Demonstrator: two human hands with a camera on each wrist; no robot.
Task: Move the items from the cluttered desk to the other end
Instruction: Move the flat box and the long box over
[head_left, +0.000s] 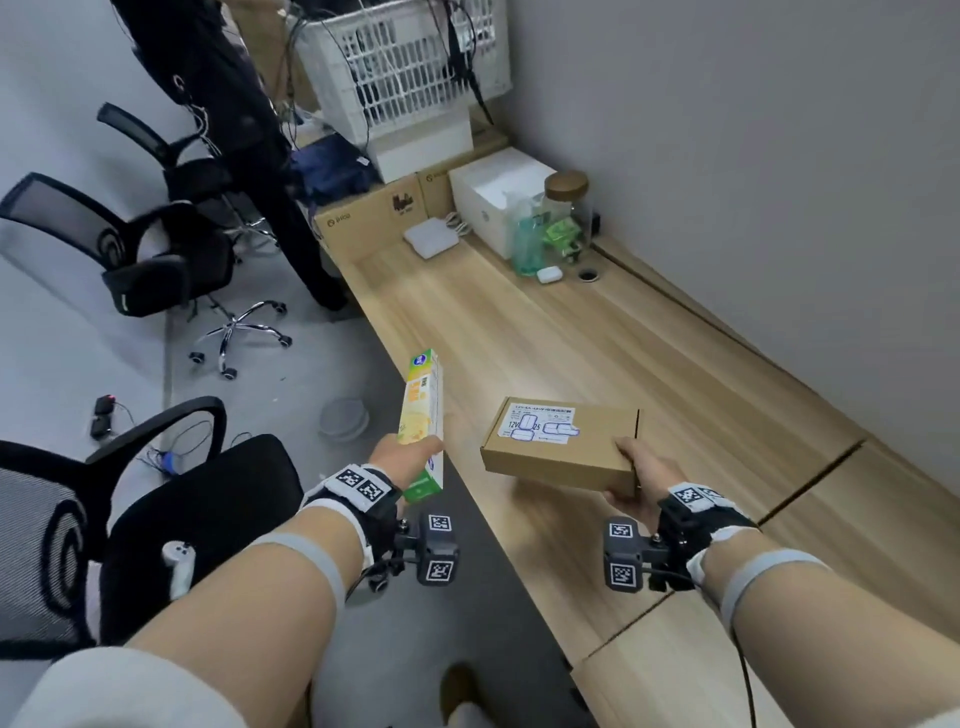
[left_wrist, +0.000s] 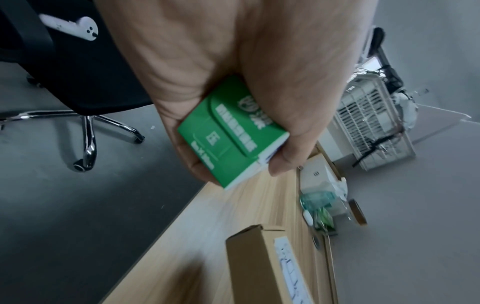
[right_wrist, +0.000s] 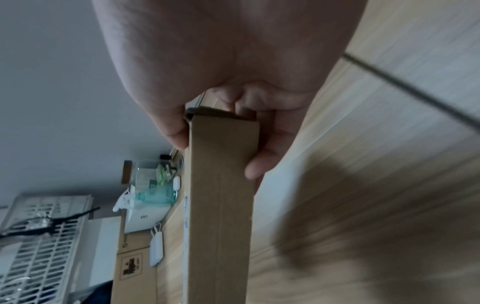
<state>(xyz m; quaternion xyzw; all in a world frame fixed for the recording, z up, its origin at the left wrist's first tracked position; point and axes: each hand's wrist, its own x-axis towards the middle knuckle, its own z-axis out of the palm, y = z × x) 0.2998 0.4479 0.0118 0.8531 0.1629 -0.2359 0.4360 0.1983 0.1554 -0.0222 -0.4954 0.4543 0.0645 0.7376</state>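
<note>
My left hand (head_left: 408, 457) grips a long yellow-and-green carton (head_left: 423, 415) near its green end (left_wrist: 231, 139), holding it above the desk's left edge. My right hand (head_left: 639, 475) holds a flat brown cardboard box (head_left: 561, 441) with a white label by its near right corner, thumb on top and fingers (right_wrist: 262, 162) underneath, above the wooden desk (head_left: 597, 338). The box (right_wrist: 221, 205) runs away from the right wrist camera, and its edge (left_wrist: 259, 263) shows in the left wrist view.
At the desk's far end stand a white box (head_left: 493, 197), a teal spray bottle (head_left: 527, 244), a cork-lidded glass jar (head_left: 566, 213), a small white case (head_left: 549, 274) and a white adapter (head_left: 431, 237). Cardboard boxes (head_left: 363, 218) and a white basket (head_left: 400, 67) lie beyond. Office chairs (head_left: 171, 519) stand left.
</note>
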